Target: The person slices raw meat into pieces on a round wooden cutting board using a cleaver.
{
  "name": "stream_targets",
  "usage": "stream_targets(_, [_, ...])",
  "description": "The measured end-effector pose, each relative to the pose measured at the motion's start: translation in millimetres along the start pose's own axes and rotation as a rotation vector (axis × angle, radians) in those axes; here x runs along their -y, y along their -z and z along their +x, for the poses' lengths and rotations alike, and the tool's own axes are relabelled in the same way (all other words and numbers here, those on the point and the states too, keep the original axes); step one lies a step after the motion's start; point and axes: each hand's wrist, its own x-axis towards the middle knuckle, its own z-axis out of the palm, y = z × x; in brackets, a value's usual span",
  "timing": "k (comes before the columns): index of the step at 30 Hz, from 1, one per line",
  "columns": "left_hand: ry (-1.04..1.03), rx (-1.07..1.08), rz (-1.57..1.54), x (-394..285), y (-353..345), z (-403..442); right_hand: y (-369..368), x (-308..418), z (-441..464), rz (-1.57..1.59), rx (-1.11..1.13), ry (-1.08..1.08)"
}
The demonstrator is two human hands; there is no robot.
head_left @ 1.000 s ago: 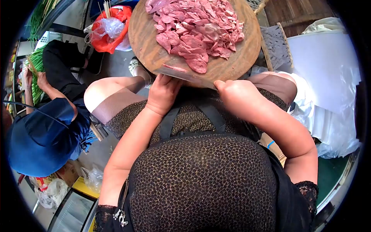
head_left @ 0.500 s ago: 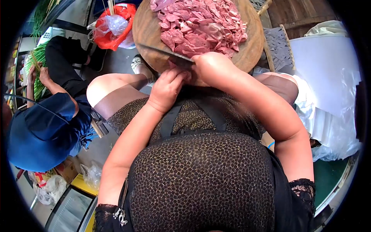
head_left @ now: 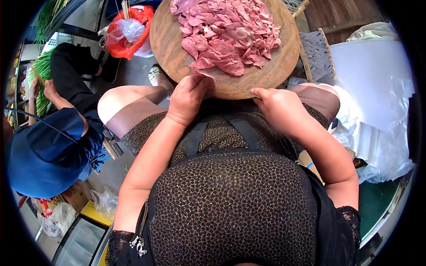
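A round wooden board [head_left: 171,48] bears a heap of sliced pink meat [head_left: 226,33]. My left hand [head_left: 190,95], at the board's near edge, has its fingers pressed on a piece of meat [head_left: 203,75]. My right hand [head_left: 277,106] is closed round the handle end of a knife [head_left: 237,86], to the right of my left hand. The thin blade runs left from my right hand across the near part of the board to the piece of meat, seen nearly edge-on.
A person in a blue hat [head_left: 44,155] sits at the left, both hands at green stalks [head_left: 43,71]. A red plastic bag [head_left: 126,46] lies beyond my left knee. At right are a woven seat [head_left: 315,53] and a white panel [head_left: 368,80].
My right hand with the knife first swung left and up over the board, then came back right. The blade now looks thinner. The piece of meat at my left hand shows more.
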Motion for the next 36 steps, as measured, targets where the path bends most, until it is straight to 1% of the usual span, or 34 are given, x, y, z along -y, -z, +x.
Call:
stream_targets(2, [0.015, -0.005, -0.023, -1.1, -1.2, 0.4, -1.4, 2.8, 3.9, -0.031, 0.015, -0.02])
stream_targets(4, [-0.004, -0.033, 0.061, -1.0, -2.1, -2.8, -5.4, 9.1, 22.0, -0.122, 0.144, -0.036])
stream_targets(8, [0.031, 0.017, 0.033, -0.3, -1.8, -5.2, -13.6, 30.1, 67.3, -0.064, 0.114, 0.018])
stream_targets(10, [0.052, 0.051, -0.003, -2.9, 2.8, -1.5, -13.7, 32.7, 89.9, -0.049, 0.105, 0.117])
stream_targets(11, [0.049, 0.051, 0.002, -2.9, 3.4, -2.0, -22.9, 27.1, 99.2, -0.005, 0.046, 0.093])
stream_targets(13, [0.033, 0.034, 0.0, -2.2, 2.7, 0.4, -33.3, 30.9, 98.6, -0.007, -0.117, -0.003])
stream_targets(17, [0.048, 0.044, -0.035, -3.7, 4.0, 0.2, -20.5, 21.1, 53.9, 0.019, -0.082, -0.007])
stream_targets(18, [0.043, 0.043, -0.04, -2.4, 2.3, 0.0, -19.3, 15.6, 37.1, 0.051, -0.104, 0.033])
stream_targets(19, [-0.001, 0.022, -0.011, -0.1, 0.2, -2.0, -18.4, 11.7, 22.5, 0.083, -0.127, 0.071])
stream_targets(20, [-0.043, 0.0, 0.018, 1.8, -2.1, -3.8, -17.1, 9.7, 10.5, 0.081, -0.128, 0.062])
stream_targets(21, [-0.045, 0.001, 0.011, 3.5, -3.7, -5.8, -15.6, 8.6, -0.2, 0.04, -0.11, 0.044])
stream_targets(23, [0.042, 0.111, 0.025, 6.3, -5.2, -10.0, -13.7, 7.5, -12.5, 0.004, -0.092, 0.019])
stream_targets(25, [0.067, 0.111, -0.011, 6.4, -6.3, -8.7, -12.1, 6.7, -17.2, -0.042, 0.001, -0.014])
stream_targets(28, [0.071, 0.061, -0.08, 5.8, -6.1, -7.6, -14.9, 5.6, -15.8, -0.094, 0.021, 0.012])
stream_targets(30, [0.154, 0.085, -0.211, 7.1, -9.0, -9.2, -13.2, 8.9, -12.5, -0.099, 0.045, 0.015])
stream_targets(31, [0.156, 0.086, -0.212, 6.6, -8.5, -9.8, -11.5, 11.1, -10.2, -0.107, 0.069, 0.018])
stream_targets(33, [0.112, 0.088, -0.061, 4.5, -5.4, -10.9, -6.4, 13.8, -4.0, -0.102, 0.104, 0.018])
stream_targets(34, [0.117, 0.089, -0.061, 4.5, -3.6, -10.3, -5.1, 14.6, -0.1, -0.098, 0.137, 0.017])
stream_targets(36, [0.071, 0.099, -0.033, 4.9, -0.8, -9.2, -5.1, 14.8, 6.5, -0.096, 0.132, 0.04])
